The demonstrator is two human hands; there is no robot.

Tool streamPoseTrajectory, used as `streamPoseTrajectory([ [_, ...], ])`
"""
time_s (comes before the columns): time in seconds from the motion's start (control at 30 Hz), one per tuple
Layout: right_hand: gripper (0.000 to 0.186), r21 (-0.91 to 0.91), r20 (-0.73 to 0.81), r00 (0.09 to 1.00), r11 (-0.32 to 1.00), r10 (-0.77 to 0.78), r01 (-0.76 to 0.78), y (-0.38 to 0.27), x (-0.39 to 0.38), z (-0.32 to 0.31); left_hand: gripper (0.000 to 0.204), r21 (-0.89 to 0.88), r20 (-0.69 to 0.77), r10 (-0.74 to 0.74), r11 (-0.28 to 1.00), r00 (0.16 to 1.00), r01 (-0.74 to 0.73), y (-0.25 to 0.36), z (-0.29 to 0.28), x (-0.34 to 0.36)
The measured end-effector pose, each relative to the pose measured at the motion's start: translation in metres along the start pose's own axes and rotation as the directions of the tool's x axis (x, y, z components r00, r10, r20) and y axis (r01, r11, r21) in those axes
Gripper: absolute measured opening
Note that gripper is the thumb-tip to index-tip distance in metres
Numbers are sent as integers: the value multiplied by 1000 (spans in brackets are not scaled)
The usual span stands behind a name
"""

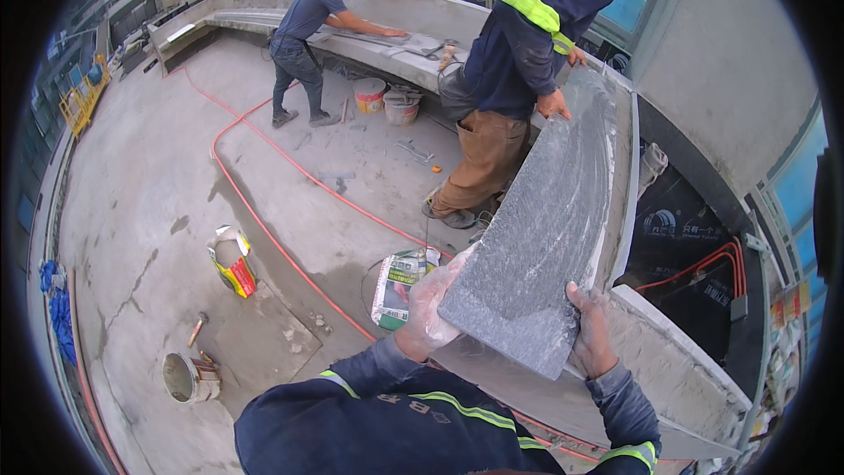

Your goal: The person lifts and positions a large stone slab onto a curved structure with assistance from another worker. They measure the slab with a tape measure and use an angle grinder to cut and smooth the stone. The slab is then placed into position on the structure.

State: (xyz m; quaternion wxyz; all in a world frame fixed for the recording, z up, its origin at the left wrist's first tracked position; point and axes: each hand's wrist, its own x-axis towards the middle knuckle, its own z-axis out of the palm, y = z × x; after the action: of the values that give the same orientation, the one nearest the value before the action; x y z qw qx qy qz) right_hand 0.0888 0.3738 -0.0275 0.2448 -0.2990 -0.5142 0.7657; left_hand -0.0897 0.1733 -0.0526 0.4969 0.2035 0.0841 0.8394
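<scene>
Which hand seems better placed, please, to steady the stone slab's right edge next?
Probably the right hand: it grips the stone slab at that edge, thumb on top; the left hand holds the opposite side.

The wide grey concrete floor [132, 185] has dark patches [179, 225]. A low, curved grey concrete wall [418, 9] runs along the back, with shiny blue glass windows [635, 2] behind it. A tall, flat grey wall [721, 53] stands on the right. The daylight is soft.
</scene>
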Motion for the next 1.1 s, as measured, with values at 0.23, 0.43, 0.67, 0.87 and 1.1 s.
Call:
streamPoseTrajectory([
  [0.23, 39, 23, 16, 1000, 1000, -12, 12, -2, -2, 2, 70, 102, 6, 66, 993, 998, -66, -2, 3, 3],
  [0.43, 41, 66, 44, 999, 998, 7, -10, -4, -3, 4, 74, 122, -16, 41, 992, 999, -39, -2, 1, 4],
  [0.67, 45, 84, 50, 999, 996, 11, -16, -3, -2, 1, 63, 93, -23, 79, 993, 997, -76, -3, 4, 3],
  [0.87, 46, 104, 63, 998, 995, 0, -7, -5, -3, 3, 67, 50, -23, 27, 998, 999, -26, -4, -2, 5],
  [1.1, 42, 33, 70, 997, 999, 40, -43, -5, -3, -4, 57, 906, 130, 364, 334, 922, -260, -5, -2, -2],
])
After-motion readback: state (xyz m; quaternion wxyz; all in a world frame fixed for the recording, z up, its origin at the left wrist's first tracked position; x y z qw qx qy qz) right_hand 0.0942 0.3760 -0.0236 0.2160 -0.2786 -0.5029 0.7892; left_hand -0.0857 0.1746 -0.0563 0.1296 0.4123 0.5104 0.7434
